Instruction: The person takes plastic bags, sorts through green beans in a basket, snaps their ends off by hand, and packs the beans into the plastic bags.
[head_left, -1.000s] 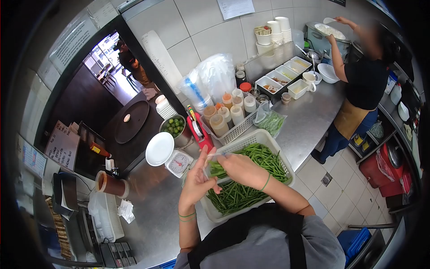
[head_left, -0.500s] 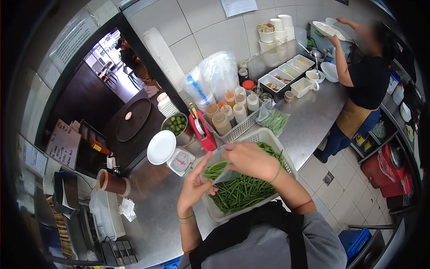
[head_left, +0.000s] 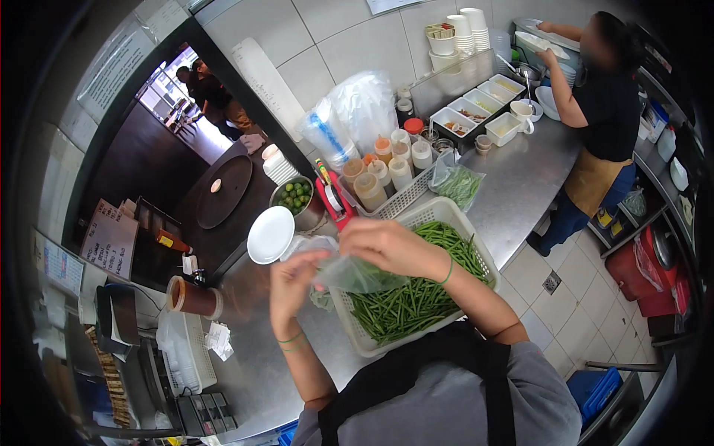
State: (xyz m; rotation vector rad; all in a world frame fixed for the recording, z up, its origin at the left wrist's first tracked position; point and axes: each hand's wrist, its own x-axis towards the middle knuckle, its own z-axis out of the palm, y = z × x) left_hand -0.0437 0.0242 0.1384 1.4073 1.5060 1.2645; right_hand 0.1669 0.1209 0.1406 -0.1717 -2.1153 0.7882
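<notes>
A clear plastic bag (head_left: 355, 276) stretches between my two hands, with green showing through it; how much is inside is hard to make out. My left hand (head_left: 292, 288) pinches the bag at its left side, slightly blurred. My right hand (head_left: 393, 247) has its fingers closed on the bag's upper edge. Under the bag and my right forearm is a white plastic basket (head_left: 485, 256), heaped with long green beans (head_left: 405, 312). The bag hangs over the basket's left end.
Behind the bag stand a white plate (head_left: 271, 235), a red tape dispenser (head_left: 336, 199) and a pot of green citrus (head_left: 295, 195). Squeeze bottles (head_left: 370, 191) fill a crate. A bag of cut greens (head_left: 457, 187) lies behind the basket. A co-worker (head_left: 606, 111) holds a dish at right.
The bag has moved left and up from over the beans, and its mouth is now drawn closer together. Both hands have shifted left; the co-worker's dish has moved slightly.
</notes>
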